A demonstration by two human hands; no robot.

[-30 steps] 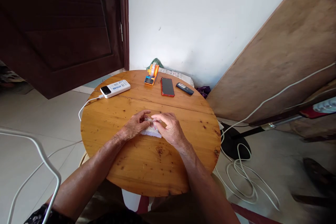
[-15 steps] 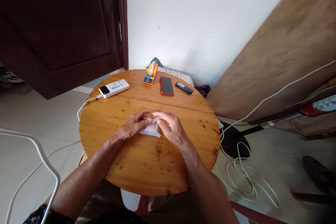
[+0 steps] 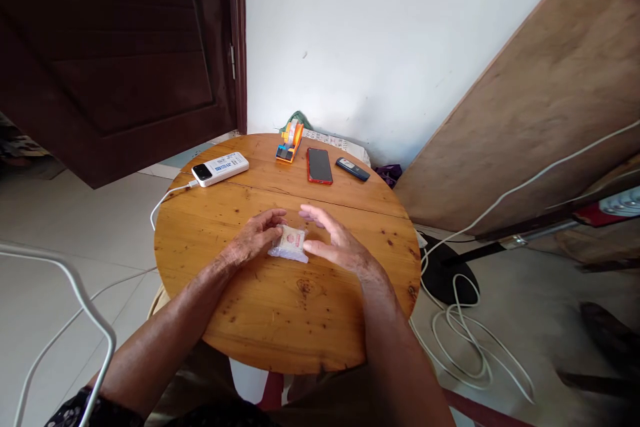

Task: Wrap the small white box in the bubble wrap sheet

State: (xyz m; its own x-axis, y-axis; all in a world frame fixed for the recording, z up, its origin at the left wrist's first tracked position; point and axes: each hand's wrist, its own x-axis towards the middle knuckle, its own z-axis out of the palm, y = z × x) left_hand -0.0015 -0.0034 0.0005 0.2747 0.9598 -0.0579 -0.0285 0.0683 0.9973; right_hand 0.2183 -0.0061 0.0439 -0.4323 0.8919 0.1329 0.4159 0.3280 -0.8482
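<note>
A small flat packet (image 3: 291,240) in clear bubble wrap, with red print on a pale face, lies on the round wooden table (image 3: 300,320) before me. My left hand (image 3: 257,233) holds its left edge, thumb on top and the other fingers curved round the far left corner. To the right of the packet is my right hand (image 3: 337,240), its thumb and fingers spread apart. The right thumb tip comes close to the packet's right edge; whether it touches I cannot tell.
Along the table's far side are a white power bank (image 3: 220,169) with a cable plugged in, an orange tape dispenser (image 3: 290,141), a red-edged phone (image 3: 319,166) and a small dark remote-like device (image 3: 353,169). White cable (image 3: 465,327) lies coiled on the floor at right.
My right hand has opened and moved right, off the packet, uncovering its red print. The left hand stays at the packet's left edge. The view has shifted slightly.
</note>
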